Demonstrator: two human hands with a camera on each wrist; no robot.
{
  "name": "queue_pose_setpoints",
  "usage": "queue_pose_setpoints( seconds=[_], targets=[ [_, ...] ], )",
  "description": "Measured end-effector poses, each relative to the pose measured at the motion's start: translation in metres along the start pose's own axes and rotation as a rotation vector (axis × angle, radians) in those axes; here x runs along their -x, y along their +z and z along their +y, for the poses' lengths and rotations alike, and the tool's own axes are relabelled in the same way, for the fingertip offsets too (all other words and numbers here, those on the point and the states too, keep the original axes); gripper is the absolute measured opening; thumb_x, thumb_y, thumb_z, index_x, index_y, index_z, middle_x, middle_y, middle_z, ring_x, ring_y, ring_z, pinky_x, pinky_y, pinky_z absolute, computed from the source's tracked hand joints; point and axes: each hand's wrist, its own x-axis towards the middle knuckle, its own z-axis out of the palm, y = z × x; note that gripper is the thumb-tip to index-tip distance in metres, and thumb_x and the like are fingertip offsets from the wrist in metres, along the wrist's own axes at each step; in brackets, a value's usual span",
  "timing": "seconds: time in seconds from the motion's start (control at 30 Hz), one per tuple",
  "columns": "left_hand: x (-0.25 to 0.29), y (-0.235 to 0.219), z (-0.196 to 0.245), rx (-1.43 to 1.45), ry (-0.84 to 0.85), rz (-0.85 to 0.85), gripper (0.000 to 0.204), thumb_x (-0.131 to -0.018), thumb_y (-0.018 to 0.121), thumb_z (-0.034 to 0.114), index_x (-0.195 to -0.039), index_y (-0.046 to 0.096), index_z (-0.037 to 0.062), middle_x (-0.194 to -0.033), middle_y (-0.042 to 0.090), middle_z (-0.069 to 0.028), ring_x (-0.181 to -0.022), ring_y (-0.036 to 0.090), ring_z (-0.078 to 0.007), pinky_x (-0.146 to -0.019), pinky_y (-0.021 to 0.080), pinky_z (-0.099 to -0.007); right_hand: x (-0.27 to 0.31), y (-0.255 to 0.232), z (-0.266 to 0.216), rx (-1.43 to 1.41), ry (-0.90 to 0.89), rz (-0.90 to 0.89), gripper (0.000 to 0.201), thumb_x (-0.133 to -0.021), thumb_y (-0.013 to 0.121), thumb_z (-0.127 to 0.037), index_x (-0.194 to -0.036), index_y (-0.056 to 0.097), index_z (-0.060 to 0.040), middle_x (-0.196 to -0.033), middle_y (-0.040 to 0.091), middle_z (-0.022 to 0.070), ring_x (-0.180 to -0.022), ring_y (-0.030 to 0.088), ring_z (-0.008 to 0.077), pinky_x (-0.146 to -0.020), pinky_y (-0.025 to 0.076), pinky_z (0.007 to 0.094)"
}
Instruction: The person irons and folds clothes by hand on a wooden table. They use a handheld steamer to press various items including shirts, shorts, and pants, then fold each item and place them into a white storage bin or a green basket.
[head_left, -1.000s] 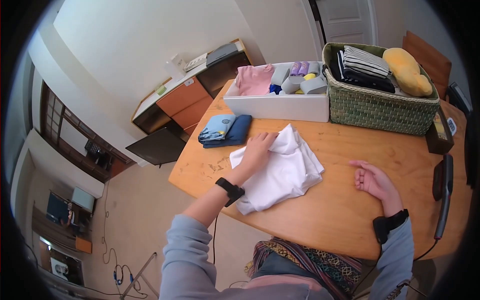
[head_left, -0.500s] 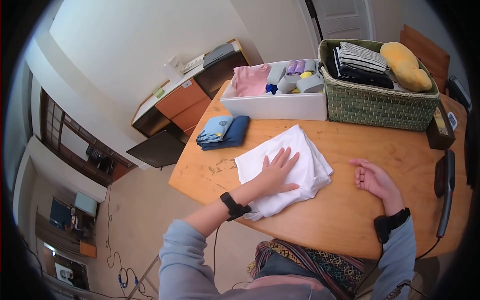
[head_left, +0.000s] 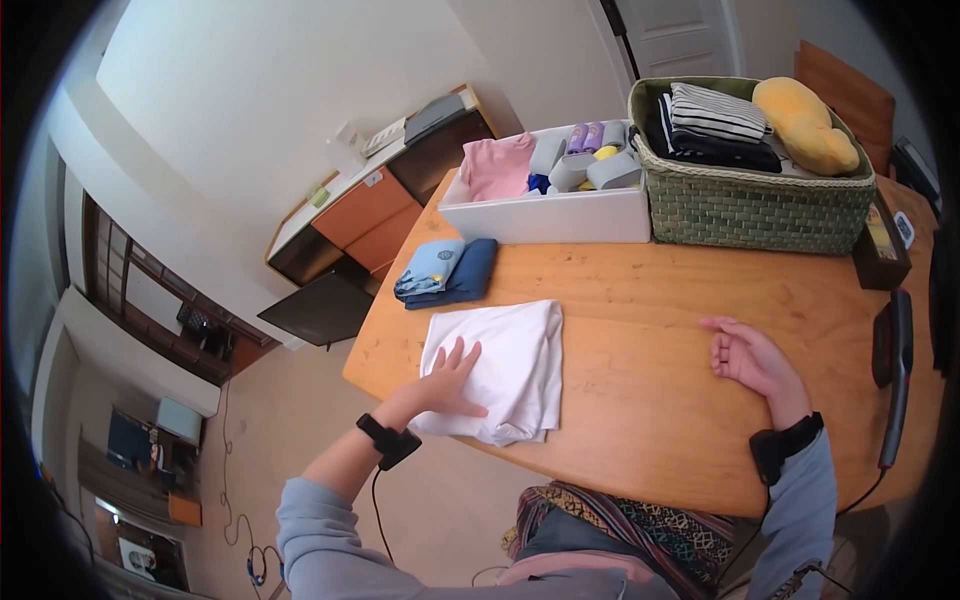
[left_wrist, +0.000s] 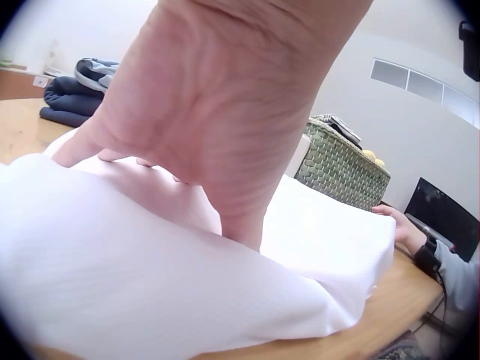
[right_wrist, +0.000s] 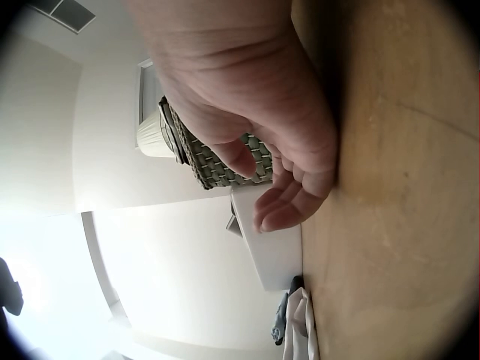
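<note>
A folded white cloth garment (head_left: 520, 375) lies near the table's front left edge in the head view. My left hand (head_left: 447, 388) rests on its left part, fingers spread. Up close in the left wrist view, the fingertips and thumb of that hand (left_wrist: 214, 112) press into the white fabric (left_wrist: 150, 262). To the right, my right hand (head_left: 748, 358) rests on its side on the wood, fingers loosely curled around nothing. The right wrist view has the same hand (right_wrist: 262, 112) against the tabletop. Behind the white garment sit a folded light-blue garment (head_left: 430, 266) and a navy one (head_left: 473, 272).
At the table's back stand a white bin (head_left: 550, 222) with pink cloth and rolled items, and a green woven basket (head_left: 750, 215) with folded clothes and a yellow plush (head_left: 805, 125). A corded hair straightener (head_left: 896, 380) and a dark box (head_left: 882, 250) lie along the right side.
The white garment has slid left and toward the front edge, turning slightly, under my left hand. That hand moved with it, fingers spread. My right hand has stayed in place.
</note>
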Motion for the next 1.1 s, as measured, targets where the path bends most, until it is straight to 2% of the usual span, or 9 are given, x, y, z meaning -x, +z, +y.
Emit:
queue_pose_setpoints(
  seconds=[0.2,0.4,0.53,0.63,0.77,0.83,0.93,1.07,1.1],
  targets=[
    [0.009,-0.009,-0.036,0.026,-0.076,-0.006,0.125,-0.057,0.08,0.053,-0.149,0.003,0.0201,-0.152,-0.001,-0.0226,-0.138,0.002,-0.0469,-0.112,0.013,-0.0511,-0.001,-0.002,0.003,-0.011,0.001,-0.013,0.028,-0.097,0.044,-0.025,-0.115,0.054,-0.0058,-0.077,0.06,0.0065,-0.072,0.058,0.0167,-0.067,0.048,0.0291],
    [-0.005,-0.021,-0.078,0.087,0.031,0.081,0.121,-0.054,0.082,0.044,-0.148,0.013,0.017,-0.152,0.005,-0.0226,-0.14,0.007,-0.0428,-0.112,0.015,-0.047,-0.001,-0.003,0.002,-0.006,-0.007,-0.019,0.028,-0.097,0.044,-0.024,-0.115,0.054,-0.0055,-0.077,0.06,0.0053,-0.072,0.058,0.0162,-0.067,0.048,0.0292],
    [-0.004,-0.028,-0.054,-0.036,0.043,0.095,0.098,-0.067,0.076,0.037,-0.145,0.024,0.0109,-0.149,0.019,-0.0237,-0.138,0.019,-0.0387,-0.112,0.02,-0.0411,0.0,-0.001,0.002,0.002,-0.007,0.0,0.028,-0.097,0.044,-0.024,-0.115,0.054,-0.0051,-0.077,0.06,0.0046,-0.072,0.058,0.0155,-0.067,0.049,0.0291],
    [0.01,-0.027,-0.004,0.236,0.117,0.299,0.059,-0.088,0.057,0.022,-0.14,0.035,0.005,-0.14,0.035,-0.0264,-0.133,0.031,-0.0342,-0.109,0.027,-0.0363,-0.001,-0.001,0.003,0.009,-0.002,0.0,0.028,-0.097,0.044,-0.024,-0.115,0.054,-0.0052,-0.077,0.059,0.0043,-0.072,0.059,0.0151,-0.068,0.049,0.0286],
    [0.002,0.002,0.047,0.423,0.206,0.401,0.063,-0.089,0.054,0.03,-0.142,0.03,0.0048,-0.143,0.029,-0.0257,-0.136,0.024,-0.0378,-0.108,0.026,-0.0469,0.001,0.003,0.0,0.036,0.003,0.007,0.028,-0.097,0.045,-0.024,-0.115,0.054,-0.0051,-0.077,0.059,0.0042,-0.072,0.058,0.0148,-0.068,0.049,0.028],
    [0.007,0.015,0.082,-0.01,-0.009,0.366,0.069,-0.091,0.051,0.036,-0.145,0.02,0.0076,-0.149,0.016,-0.0238,-0.138,0.013,-0.042,-0.106,0.02,-0.0594,0.001,0.0,0.001,0.015,-0.006,-0.004,0.028,-0.097,0.045,-0.024,-0.115,0.054,-0.005,-0.077,0.059,0.0042,-0.072,0.058,0.015,-0.068,0.049,0.0279],
    [-0.001,0.017,0.091,-0.043,0.041,0.299,0.073,-0.09,0.049,0.038,-0.147,0.013,0.0086,-0.152,0.005,-0.0206,-0.139,0.005,-0.0447,-0.1,0.016,-0.0697,0.0,-0.002,0.002,0.017,-0.007,-0.005,0.028,-0.097,0.045,-0.024,-0.115,0.054,-0.0051,-0.078,0.059,0.0042,-0.073,0.058,0.0151,-0.068,0.048,0.0278],
    [-0.002,0.02,0.085,-0.006,0.065,0.293,0.069,-0.09,0.05,0.03,-0.146,0.017,0.0083,-0.152,0.01,-0.0207,-0.139,0.007,-0.0429,-0.106,0.019,-0.0604,0.001,0.0,0.002,0.017,-0.003,0.006,0.028,-0.096,0.046,-0.024,-0.115,0.054,-0.0048,-0.078,0.059,0.0044,-0.073,0.058,0.0152,-0.069,0.048,0.0274],
    [-0.005,0.025,0.075,0.122,0.188,0.398,0.064,-0.09,0.051,0.028,-0.145,0.023,0.0096,-0.148,0.021,-0.0206,-0.137,0.016,-0.041,-0.105,0.024,-0.0559,0.0,-0.001,0.002,0.013,-0.001,0.003,0.028,-0.096,0.046,-0.024,-0.115,0.054,-0.0048,-0.078,0.059,0.0043,-0.073,0.058,0.0152,-0.069,0.048,0.0274]
  ],
)
